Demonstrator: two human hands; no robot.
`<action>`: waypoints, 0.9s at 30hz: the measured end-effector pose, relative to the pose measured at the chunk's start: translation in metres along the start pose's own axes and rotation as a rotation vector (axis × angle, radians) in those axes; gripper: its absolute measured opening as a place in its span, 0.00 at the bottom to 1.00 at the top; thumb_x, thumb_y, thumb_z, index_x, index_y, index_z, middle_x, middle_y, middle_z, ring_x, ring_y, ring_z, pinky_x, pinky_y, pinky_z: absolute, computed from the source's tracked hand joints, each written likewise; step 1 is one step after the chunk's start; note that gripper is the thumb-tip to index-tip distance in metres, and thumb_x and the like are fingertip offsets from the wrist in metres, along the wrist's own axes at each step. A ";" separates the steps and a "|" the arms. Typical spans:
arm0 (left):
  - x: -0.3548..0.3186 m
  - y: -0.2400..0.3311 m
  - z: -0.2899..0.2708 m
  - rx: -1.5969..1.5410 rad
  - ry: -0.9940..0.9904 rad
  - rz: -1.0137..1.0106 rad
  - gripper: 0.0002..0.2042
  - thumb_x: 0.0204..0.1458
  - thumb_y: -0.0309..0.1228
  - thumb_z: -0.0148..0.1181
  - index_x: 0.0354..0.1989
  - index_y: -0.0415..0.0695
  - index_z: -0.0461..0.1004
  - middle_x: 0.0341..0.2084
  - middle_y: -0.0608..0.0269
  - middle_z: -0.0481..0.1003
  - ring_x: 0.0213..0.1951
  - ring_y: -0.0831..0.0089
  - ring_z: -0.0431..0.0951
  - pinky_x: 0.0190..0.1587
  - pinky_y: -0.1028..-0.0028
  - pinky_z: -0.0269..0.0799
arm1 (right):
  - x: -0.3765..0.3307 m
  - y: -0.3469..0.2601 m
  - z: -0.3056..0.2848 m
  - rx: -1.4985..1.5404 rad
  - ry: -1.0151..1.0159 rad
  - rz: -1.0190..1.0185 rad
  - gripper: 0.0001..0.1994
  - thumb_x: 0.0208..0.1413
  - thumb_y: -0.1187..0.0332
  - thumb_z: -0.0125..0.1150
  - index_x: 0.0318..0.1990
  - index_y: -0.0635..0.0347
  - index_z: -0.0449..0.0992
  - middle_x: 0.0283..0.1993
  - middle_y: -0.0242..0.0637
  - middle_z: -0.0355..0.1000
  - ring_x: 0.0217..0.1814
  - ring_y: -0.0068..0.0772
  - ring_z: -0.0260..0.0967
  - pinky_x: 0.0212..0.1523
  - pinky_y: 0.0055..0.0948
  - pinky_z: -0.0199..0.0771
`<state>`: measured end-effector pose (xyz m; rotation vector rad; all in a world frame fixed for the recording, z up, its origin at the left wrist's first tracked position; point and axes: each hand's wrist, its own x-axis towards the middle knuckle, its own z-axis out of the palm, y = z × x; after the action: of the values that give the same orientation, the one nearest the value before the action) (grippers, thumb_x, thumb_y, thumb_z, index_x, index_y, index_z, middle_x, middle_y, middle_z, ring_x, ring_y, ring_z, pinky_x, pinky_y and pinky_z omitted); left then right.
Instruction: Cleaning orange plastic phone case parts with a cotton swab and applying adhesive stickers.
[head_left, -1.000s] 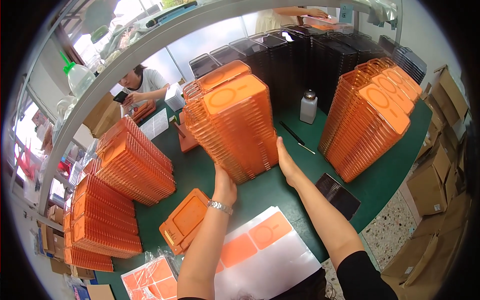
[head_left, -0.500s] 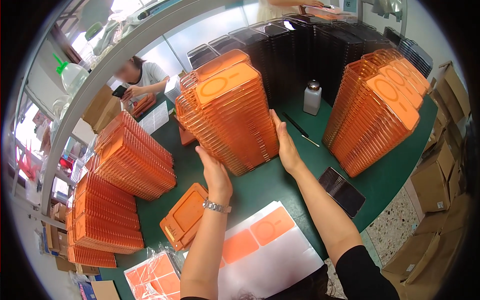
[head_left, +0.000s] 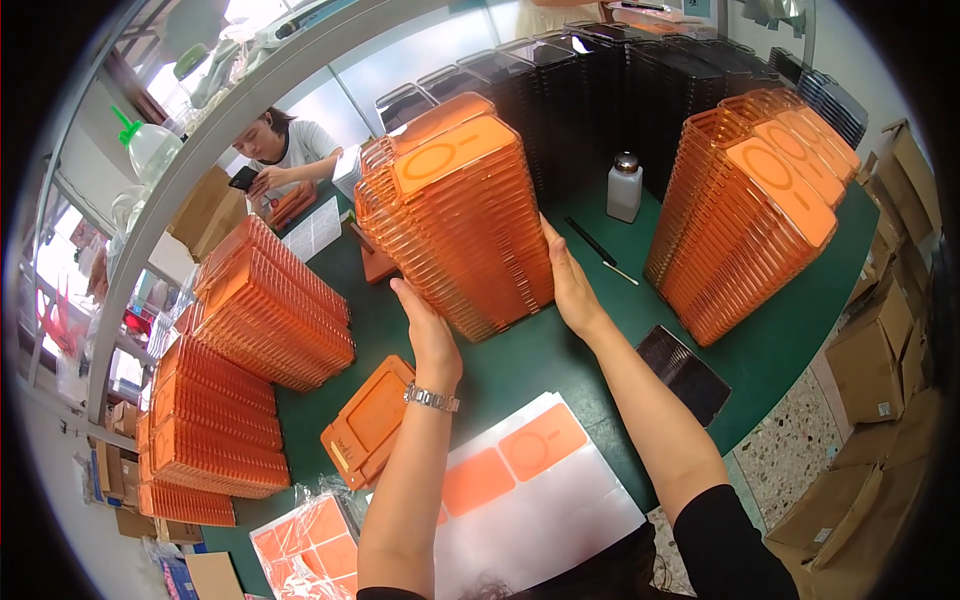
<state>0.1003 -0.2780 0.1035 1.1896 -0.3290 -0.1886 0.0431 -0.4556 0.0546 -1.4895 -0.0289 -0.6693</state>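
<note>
A tall stack of orange see-through trays [head_left: 465,230], with a ring and a bar marked on its top, stands in front of me. My left hand [head_left: 430,335] lies along its lower left side, fingers stretched out. Flat against the right side rests my right hand [head_left: 575,285], its fingers straight and together. How firmly either palm presses cannot be seen. Below my left hand, an orange tray [head_left: 368,420] lies on the green table [head_left: 500,375]. White sheets with orange ring-marked panels [head_left: 540,440] lie between my forearms.
Orange stacks stand on the left [head_left: 215,420] and right [head_left: 745,220]. Black trays [head_left: 590,110] line the back. A pump bottle [head_left: 624,190], a black pen-like stick [head_left: 590,240] and a dark ribbed tray [head_left: 683,375] lie to the right. Across the table, a person [head_left: 290,150] holds a phone.
The view has shifted slightly. Both my hands stay at the sides of the orange stack, with little visible movement.
</note>
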 end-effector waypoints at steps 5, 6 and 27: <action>0.006 -0.006 -0.012 0.010 -0.035 -0.039 0.38 0.67 0.61 0.24 0.74 0.42 0.49 0.73 0.60 0.52 0.73 0.66 0.51 0.73 0.67 0.43 | -0.006 -0.006 -0.002 -0.021 -0.001 0.036 0.47 0.65 0.32 0.25 0.75 0.68 0.39 0.80 0.49 0.35 0.83 0.42 0.28 0.78 0.35 0.27; 0.006 -0.007 -0.015 -0.010 -0.074 -0.044 0.38 0.67 0.61 0.23 0.74 0.41 0.48 0.73 0.58 0.51 0.73 0.66 0.50 0.73 0.68 0.41 | -0.007 -0.005 -0.002 0.007 -0.010 0.052 0.47 0.65 0.31 0.24 0.75 0.68 0.37 0.80 0.49 0.33 0.83 0.41 0.27 0.78 0.35 0.26; -0.018 -0.077 -0.022 0.159 0.037 0.074 0.45 0.62 0.68 0.25 0.76 0.45 0.32 0.77 0.60 0.33 0.77 0.67 0.32 0.74 0.64 0.25 | -0.018 0.035 0.003 -0.088 0.107 -0.042 0.50 0.62 0.28 0.29 0.75 0.65 0.45 0.79 0.50 0.41 0.82 0.46 0.34 0.78 0.39 0.32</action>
<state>0.0933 -0.2813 0.0223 1.3345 -0.3598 -0.0765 0.0443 -0.4477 0.0155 -1.5392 0.0520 -0.7916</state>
